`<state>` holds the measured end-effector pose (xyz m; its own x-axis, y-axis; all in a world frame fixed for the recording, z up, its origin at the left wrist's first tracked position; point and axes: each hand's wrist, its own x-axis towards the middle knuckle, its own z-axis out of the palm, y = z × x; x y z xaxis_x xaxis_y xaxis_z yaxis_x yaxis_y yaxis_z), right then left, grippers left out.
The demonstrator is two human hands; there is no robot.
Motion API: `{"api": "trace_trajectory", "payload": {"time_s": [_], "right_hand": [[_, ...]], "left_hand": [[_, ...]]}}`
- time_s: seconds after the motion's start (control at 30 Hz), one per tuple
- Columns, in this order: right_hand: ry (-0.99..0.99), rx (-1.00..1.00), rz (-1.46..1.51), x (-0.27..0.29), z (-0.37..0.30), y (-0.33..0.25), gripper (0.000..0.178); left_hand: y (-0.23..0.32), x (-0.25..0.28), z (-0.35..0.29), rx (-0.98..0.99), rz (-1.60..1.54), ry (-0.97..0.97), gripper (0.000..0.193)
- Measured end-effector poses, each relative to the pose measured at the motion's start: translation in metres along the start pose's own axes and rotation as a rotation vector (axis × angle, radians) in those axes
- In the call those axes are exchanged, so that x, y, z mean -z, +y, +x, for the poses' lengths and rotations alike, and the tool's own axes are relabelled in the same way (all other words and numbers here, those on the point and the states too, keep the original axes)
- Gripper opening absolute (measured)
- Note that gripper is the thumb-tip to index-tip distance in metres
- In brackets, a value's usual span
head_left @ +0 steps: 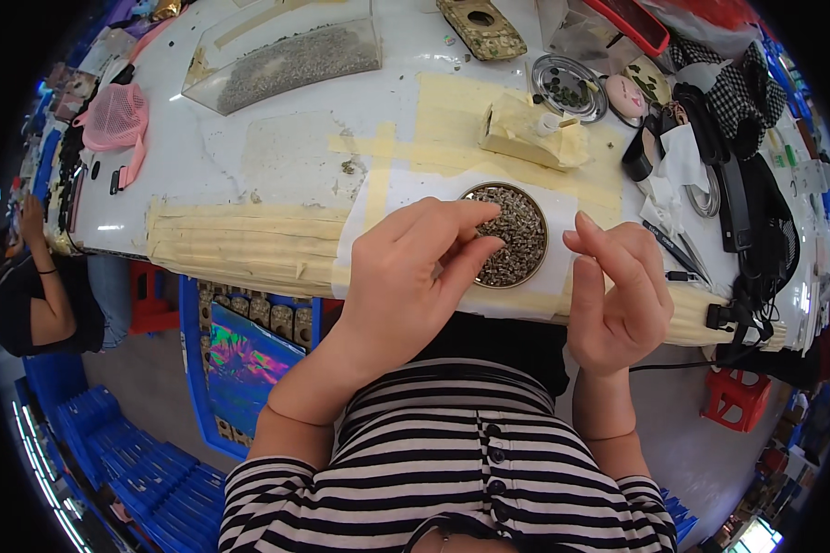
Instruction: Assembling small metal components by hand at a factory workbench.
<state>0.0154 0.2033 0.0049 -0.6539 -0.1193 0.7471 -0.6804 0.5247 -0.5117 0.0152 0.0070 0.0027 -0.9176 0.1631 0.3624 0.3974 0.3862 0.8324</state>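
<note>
Left hand (406, 276) with fingertips pinched over round dish of small beads (512, 233), right hand (618, 286) loosely curled, empty.

Bright, even overhead light; white table (249, 138) near washed out, small glare spots at its left end. Shadows soft and short, faint under left hand (410, 276) and right hand (618, 295). Dish (512, 235) of small metal pieces glints, detail still readable. Centre sharp; no motion blur on hands. Strong fisheye: table edge bows, corners black vignette. Rim soft and smeared, blue crates (129, 452) and red stool (738, 396) stretched, slight colour fringing there. Floor dimmer than tabletop.
</note>
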Motion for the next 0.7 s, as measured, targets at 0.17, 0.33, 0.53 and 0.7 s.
{"api": "trace_trajectory", "payload": {"time_s": [0.17, 0.33, 0.53, 0.7], "right_hand": [[-0.052, -0.026, 0.005, 0.001, -0.004, -0.004, 0.03], [-0.049, 0.036, 0.014, -0.01, -0.001, -0.009, 0.029], [-0.031, 0.09, -0.084, -0.018, 0.006, -0.017, 0.031], [-0.01, 0.124, -0.224, -0.021, 0.008, -0.018, 0.031]], "left_hand": [[0.0, 0.008, -0.002, 0.155, -0.46, 0.035, 0.012], [0.003, 0.006, -0.002, 0.419, -0.937, -0.001, 0.019], [0.002, -0.001, -0.006, 0.492, -1.154, -0.021, 0.024], [0.003, -0.01, -0.009, 0.424, -1.032, -0.011, 0.025]]}}
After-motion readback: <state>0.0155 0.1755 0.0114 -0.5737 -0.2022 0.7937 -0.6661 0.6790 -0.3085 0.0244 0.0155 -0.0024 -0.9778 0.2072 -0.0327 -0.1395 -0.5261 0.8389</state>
